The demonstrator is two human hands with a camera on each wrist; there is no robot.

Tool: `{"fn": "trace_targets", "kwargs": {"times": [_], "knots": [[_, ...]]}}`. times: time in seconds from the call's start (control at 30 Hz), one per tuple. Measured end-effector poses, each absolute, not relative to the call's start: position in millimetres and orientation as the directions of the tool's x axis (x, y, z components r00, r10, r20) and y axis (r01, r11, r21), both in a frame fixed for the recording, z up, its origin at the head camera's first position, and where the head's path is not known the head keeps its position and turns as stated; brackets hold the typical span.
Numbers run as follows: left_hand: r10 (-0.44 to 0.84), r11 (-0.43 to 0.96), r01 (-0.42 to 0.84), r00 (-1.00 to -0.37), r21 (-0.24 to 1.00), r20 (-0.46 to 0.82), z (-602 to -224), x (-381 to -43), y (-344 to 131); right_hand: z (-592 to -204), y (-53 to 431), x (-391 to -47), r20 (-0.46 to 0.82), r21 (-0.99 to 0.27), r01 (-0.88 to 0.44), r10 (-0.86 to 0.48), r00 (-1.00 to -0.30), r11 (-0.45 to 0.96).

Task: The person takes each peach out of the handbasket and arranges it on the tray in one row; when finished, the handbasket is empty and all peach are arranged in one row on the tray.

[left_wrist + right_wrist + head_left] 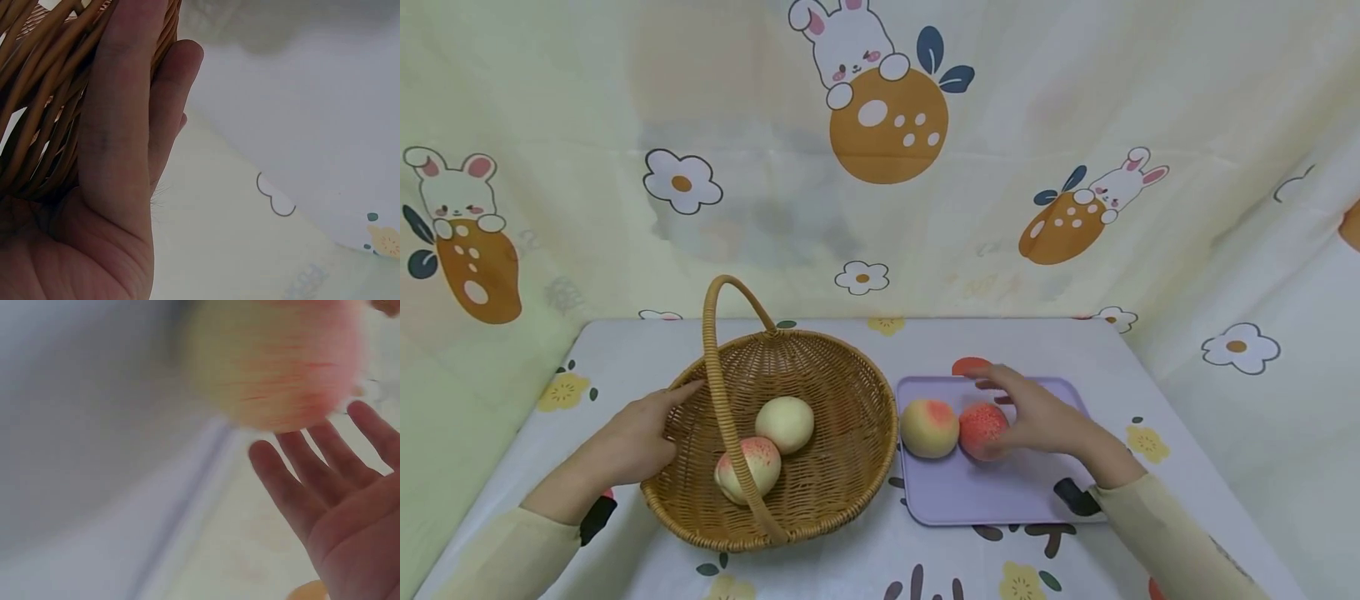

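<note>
A round wicker basket (842, 492) with an arched handle stands at the left of the table. Inside it lie a pale peach (785, 424) and a red-blushed peach (752, 469). My left hand (638, 435) holds the basket's left rim; in the left wrist view its fingers lie along the outer wicker wall. On a lilac tray (985, 500) sit a yellow-red peach (929, 429) and a redder peach (982, 429). Over the tray my right hand (1048, 421) spreads its fingers beside the redder peach. In the right wrist view a blurred peach (275, 369) is close to the fingertips.
A red shape (972, 365) shows behind the right fingers at the tray's far edge; I cannot tell what it is. The table has a white patterned cloth (835, 567). A printed curtain (760, 233) hangs behind it. The tray stands close to the basket's right side.
</note>
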State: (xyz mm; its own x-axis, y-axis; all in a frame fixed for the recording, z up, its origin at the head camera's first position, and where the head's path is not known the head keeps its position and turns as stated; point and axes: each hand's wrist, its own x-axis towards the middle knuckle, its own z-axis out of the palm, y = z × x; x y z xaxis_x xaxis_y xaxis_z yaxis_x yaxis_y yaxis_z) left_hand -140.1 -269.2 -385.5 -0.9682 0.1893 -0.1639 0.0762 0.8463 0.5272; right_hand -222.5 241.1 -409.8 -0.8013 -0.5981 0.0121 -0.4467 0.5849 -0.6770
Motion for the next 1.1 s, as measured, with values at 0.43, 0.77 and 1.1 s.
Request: {"fn": "trace_targets", "kwargs": {"times": [0.43, 0.77, 1.1], "knots": [[0.19, 0.846, 0.075, -0.967, 0.527, -0.168, -384.9, -140.4, -266.8, -354.7, 136.4, -219.3, 0.252, -0.72, -0.613, -0.7, -0.668, 0.326], [0.192, 0.847, 0.077, -0.967, 0.525, -0.169, -383.8, -140.8, -267.5, -371.0, 76.3, -208.0, 0.177, -0.665, -0.663, -0.79, -0.587, 0.344], [0.18, 0.861, 0.067, -0.967, 0.504, -0.178, -381.8, -140.2, -265.6, -384.0, 46.8, -199.3, 0.067, -0.438, -0.756, -0.821, -0.567, 0.487]]}}
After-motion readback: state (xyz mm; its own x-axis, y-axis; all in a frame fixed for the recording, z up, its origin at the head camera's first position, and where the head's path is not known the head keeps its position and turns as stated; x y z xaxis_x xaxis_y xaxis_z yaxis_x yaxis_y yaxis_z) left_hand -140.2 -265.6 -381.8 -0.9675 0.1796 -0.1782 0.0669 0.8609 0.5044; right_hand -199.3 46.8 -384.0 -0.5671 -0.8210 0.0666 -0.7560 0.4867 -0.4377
